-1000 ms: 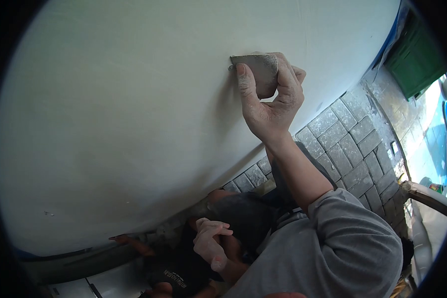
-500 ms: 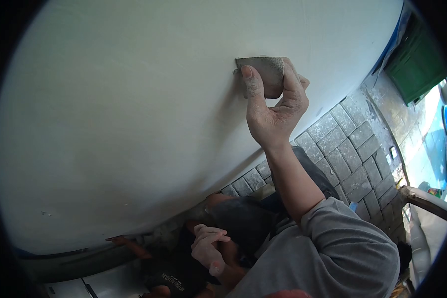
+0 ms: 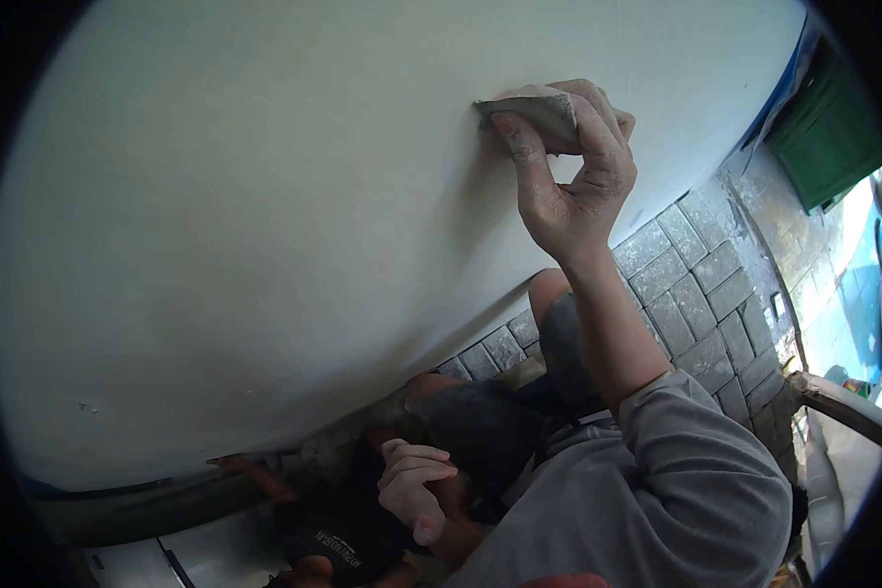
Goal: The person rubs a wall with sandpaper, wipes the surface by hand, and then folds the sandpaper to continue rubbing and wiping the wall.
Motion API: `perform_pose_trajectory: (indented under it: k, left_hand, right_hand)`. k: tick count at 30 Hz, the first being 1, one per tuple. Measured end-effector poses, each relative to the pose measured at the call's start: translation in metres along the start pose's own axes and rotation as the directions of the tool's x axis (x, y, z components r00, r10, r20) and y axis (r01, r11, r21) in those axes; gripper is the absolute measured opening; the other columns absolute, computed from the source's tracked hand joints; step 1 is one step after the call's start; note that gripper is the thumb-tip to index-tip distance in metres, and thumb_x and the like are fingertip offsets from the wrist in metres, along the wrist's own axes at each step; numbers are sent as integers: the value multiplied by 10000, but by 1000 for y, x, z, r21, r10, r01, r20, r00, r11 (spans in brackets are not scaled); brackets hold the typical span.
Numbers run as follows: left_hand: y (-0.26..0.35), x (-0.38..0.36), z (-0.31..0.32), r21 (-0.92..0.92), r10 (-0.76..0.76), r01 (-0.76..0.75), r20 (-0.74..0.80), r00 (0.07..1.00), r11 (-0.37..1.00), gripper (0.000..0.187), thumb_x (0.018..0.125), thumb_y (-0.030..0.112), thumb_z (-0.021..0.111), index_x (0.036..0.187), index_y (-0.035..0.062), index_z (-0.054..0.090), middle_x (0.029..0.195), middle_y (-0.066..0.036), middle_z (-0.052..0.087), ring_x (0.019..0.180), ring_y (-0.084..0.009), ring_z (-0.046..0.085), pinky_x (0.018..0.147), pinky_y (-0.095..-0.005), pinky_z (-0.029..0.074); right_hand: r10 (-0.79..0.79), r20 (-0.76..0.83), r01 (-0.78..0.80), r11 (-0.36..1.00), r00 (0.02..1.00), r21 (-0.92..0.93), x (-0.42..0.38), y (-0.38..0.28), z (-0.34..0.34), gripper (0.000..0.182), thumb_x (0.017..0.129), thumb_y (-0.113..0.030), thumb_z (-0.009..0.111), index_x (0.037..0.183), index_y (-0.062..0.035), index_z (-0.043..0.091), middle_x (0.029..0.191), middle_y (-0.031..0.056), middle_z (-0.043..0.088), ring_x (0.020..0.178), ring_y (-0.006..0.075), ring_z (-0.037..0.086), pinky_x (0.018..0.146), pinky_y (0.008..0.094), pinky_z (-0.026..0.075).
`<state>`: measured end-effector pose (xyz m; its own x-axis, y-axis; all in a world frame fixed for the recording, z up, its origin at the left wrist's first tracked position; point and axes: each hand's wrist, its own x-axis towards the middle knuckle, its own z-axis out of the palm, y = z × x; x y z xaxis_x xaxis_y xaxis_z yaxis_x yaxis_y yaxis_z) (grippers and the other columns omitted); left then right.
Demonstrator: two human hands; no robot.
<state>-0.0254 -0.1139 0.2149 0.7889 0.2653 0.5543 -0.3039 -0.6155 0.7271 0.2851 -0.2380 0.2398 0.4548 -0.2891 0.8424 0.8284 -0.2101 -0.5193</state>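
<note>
My right hand [image 3: 583, 162], dusted with pale powder, grips a grey piece of sandpaper [image 3: 544, 113] between thumb and fingers. The sandpaper is bent and rests against a large, smooth, off-white curved surface [image 3: 265, 245]. Part of it is hidden behind my fingers. Low in the view, my left hand [image 3: 414, 490] is near my body, its fingers loosely bent and the thumb apart. Nothing shows in it, and it is away from the white surface.
Another person in a black printed shirt [image 3: 338, 549] is at the bottom, one hand [image 3: 230, 463] at the surface's lower edge. Grey paving bricks [image 3: 696, 294] lie beside my arm. A green bin-like object [image 3: 828, 127] stands at the upper right, and a curved pipe-like bar [image 3: 843, 402] is at right.
My right hand has moved up and to the right with the sandpaper, which now appears more tilted and bent. My knee shows more beside the surface. My left hand stays about where it was.
</note>
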Motion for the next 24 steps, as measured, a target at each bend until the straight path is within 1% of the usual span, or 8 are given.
perform_pose_trajectory:
  k: [1, 7, 11, 17, 19, 22, 23, 24]
  left_hand:
    - [0, 0, 1, -5, -7, 7, -12, 1000, 1000, 683, 847, 640, 420, 745, 7, 655, 613, -67, 635, 627, -232, 628, 693, -350, 376]
    - [0, 1, 2, 24, -35, 34, 40, 999, 999, 747, 848, 700, 389, 724, 14, 655, 628, -62, 641, 634, -230, 636, 698, -344, 372]
    - [-4, -1, 8, -1, -20, 20, 75, 997, 1000, 787, 829, 748, 380, 727, 19, 659, 639, -56, 650, 643, -221, 643, 705, -339, 374]
    - [-2, 0, 9, -2, 6, -6, 75, 997, 1000, 793, 814, 760, 392, 733, 20, 662, 643, -50, 653, 656, -215, 650, 710, -341, 371]
    - [-2, 0, 6, 11, 2, -3, 84, 996, 1000, 791, 811, 760, 397, 737, 19, 664, 645, -51, 653, 645, -214, 643, 701, -338, 370]
    - [-3, -1, 4, 13, 2, -3, 68, 998, 1000, 788, 804, 758, 409, 744, 16, 666, 645, -54, 650, 620, -214, 626, 682, -334, 367]
    - [-3, -2, 3, 6, -9, 8, 59, 998, 1000, 785, 801, 758, 416, 748, 15, 666, 644, -55, 647, 606, -214, 615, 672, -332, 365]
    - [-2, -2, 3, 8, -11, 11, 61, 998, 1000, 785, 801, 758, 416, 748, 15, 666, 644, -55, 647, 606, -214, 615, 672, -332, 365]
  right_hand:
    - [-88, 31, 88, 996, 996, -2, 4, 5, -1, 251, 693, -45, 750, 920, -108, 663, 824, -14, 652, 737, 147, 561, 729, 315, 280]
    - [-213, 194, 225, 974, 958, -38, 20, 11, -16, 246, 664, -66, 768, 889, -114, 680, 824, -23, 649, 718, 141, 552, 708, 305, 276]
    - [-222, 88, 222, 975, 971, 14, 18, 11, -11, 230, 662, -76, 769, 872, -119, 683, 824, -24, 649, 712, 141, 547, 708, 304, 277]
    - [-84, 60, 85, 996, 995, -23, 3, 5, -6, 152, 721, -116, 762, 838, -105, 666, 810, -25, 651, 696, 129, 537, 714, 300, 283]
    - [90, 39, -88, 995, 995, -40, 0, -7, -5, 130, 757, -142, 757, 822, -90, 657, 765, -22, 637, 660, 125, 497, 721, 292, 288]
    - [237, 3, -237, 972, 972, -4, -14, -17, -2, 124, 777, -150, 749, 801, -84, 647, 719, -27, 614, 658, 123, 457, 718, 283, 292]
    - [238, 5, -238, 971, 971, -2, -15, -18, 2, 124, 777, -150, 749, 801, -84, 647, 719, -27, 614, 658, 123, 457, 718, 283, 292]
    - [296, -34, -292, 953, 955, 82, -15, -19, 6, 129, 789, -158, 745, 794, -80, 642, 708, -23, 611, 673, 120, 450, 703, 281, 295]
